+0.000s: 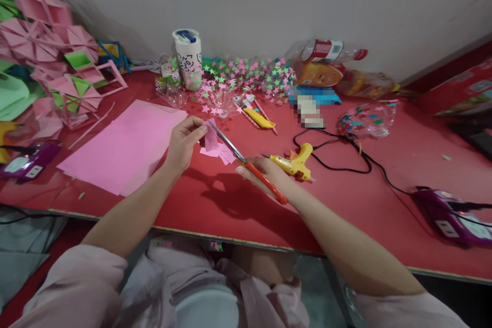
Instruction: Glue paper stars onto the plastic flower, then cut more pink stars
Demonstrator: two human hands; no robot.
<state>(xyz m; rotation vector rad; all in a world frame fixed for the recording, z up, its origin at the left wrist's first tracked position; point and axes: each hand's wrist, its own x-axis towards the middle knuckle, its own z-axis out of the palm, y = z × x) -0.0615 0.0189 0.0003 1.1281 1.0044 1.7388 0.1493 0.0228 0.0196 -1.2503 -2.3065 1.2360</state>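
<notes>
My left hand (184,141) pinches a small folded piece of pink paper (210,138) above the red table (215,200). In my right hand (265,174) are orange-handled scissors (246,161), whose metal blades reach up-left to the paper's top edge. Small pink paper scraps (225,154) lie on the table just below the held piece. A yellow glue gun (294,163) rests right behind my right hand, its black cord running off to the right.
Pink paper sheets (123,146) lie at left, folded pink and green paper shapes (49,56) behind them. Pink and green paper stars (246,79), a white cup (188,56), plastic bottles (326,54), a yellow utility knife (259,118) and purple power strips (448,212) (25,163) stand around.
</notes>
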